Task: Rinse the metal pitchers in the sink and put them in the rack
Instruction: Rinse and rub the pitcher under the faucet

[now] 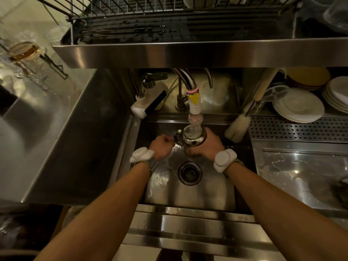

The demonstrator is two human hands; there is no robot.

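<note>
Under tap (195, 110) | right hand (209, 146) fingers curled round pitcher (194, 138) | left hand (162, 147) fingers grip handle (177, 136) (sink (188, 194) wall near)

Your forearms (116, 204): bare | your left wrist: white pod (142, 155) on olive strap (149, 165) | your right wrist: twin white pod (225, 160), olive strap (230, 169)
</note>
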